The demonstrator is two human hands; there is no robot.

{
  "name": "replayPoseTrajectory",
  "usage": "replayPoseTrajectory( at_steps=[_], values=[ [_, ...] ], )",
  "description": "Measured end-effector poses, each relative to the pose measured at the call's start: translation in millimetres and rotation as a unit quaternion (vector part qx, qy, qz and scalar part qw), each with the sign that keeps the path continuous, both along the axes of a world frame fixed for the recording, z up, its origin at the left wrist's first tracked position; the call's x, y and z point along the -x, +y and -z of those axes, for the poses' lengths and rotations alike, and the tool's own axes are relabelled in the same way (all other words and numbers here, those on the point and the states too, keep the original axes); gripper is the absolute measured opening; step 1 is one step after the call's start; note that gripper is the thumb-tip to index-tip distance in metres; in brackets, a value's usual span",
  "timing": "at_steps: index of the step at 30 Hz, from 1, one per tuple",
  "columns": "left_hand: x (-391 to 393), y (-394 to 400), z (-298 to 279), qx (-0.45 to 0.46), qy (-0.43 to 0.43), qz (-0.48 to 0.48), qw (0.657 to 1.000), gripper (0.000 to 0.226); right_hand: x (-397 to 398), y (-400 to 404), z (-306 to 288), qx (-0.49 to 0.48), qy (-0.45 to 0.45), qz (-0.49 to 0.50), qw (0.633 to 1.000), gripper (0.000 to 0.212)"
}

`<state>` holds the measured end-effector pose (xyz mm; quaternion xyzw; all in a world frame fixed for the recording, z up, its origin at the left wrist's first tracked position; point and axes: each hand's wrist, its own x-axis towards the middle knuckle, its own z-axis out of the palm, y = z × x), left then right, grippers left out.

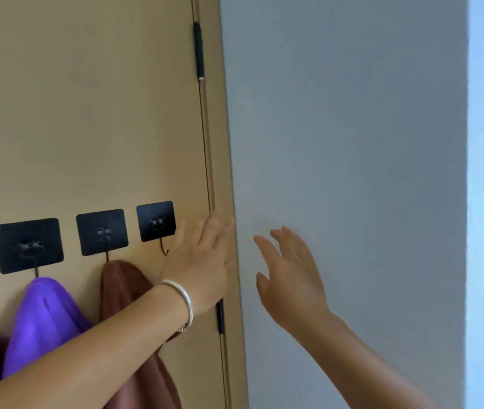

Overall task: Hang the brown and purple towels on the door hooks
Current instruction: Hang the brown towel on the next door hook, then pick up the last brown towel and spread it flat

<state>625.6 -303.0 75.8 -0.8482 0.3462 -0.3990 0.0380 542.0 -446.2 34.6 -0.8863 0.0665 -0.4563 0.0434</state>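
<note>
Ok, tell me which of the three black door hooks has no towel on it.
The rightmost hook, nearest the left hand, is bare. The left hook holds the purple towel, the middle hook the brown towel.

- Tan door, flat panel, carries everything here; its hinge edge runs down the right side beside a grey-blue wall.
- Three black square adhesive hooks in a row on the door, stepping slightly upward to the right: left hook, middle hook, right hook.
- Purple towel hangs from the left hook, draped flat against the panel.
- Brown towel hangs from the middle hook, just beside the purple one; lower part partly hidden behind a forearm.
- Right hook bare, thin wire prong showing below its plate.
- Black hinges on the door's edge: upper hinge, lower hinge.
</note>
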Motion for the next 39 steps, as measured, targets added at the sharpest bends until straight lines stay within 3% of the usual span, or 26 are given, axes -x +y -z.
replayPoseTrajectory(
  at_steps=[8, 16, 20, 26, 32, 39],
  values=[
    [30.9, -30.6, 22.9, 0.016, 0.027, 0.208, 0.978, 0.067, 93.0, 5.8, 6.5, 0.023, 0.025, 0.172, 0.985, 0.057],
    [140.0, -82.3, 39.1, 0.068, 0.015, 0.457, 0.887, 0.067, 239.6, 14.7, 20.6, 0.009, 0.001, 0.340, 0.940, 0.054],
    [222.4, -112.8, 41.3, 0.041, 0.012, 0.542, 0.839, 0.067, 340.8, 11.8, 25.9, -0.014, 0.004, 0.454, 0.891, 0.056],
    [364.8, -163.9, 36.8, -0.008, 0.052, 0.650, 0.758, 0.067, 497.5, 21.9, 32.2, -0.066, 0.027, 0.618, 0.783, 0.057],
    [530.3, -191.1, 38.5, -0.035, 0.088, 0.713, 0.695, 0.069, 646.8, 61.2, 34.4, -0.077, 0.041, 0.722, 0.686, 0.057],
    [707.5, -168.6, 46.5, -0.059, 0.104, 0.785, 0.607, 0.068, 787.1, 124.8, 33.8, -0.083, 0.045, 0.807, 0.582, 0.058]
  ],
)
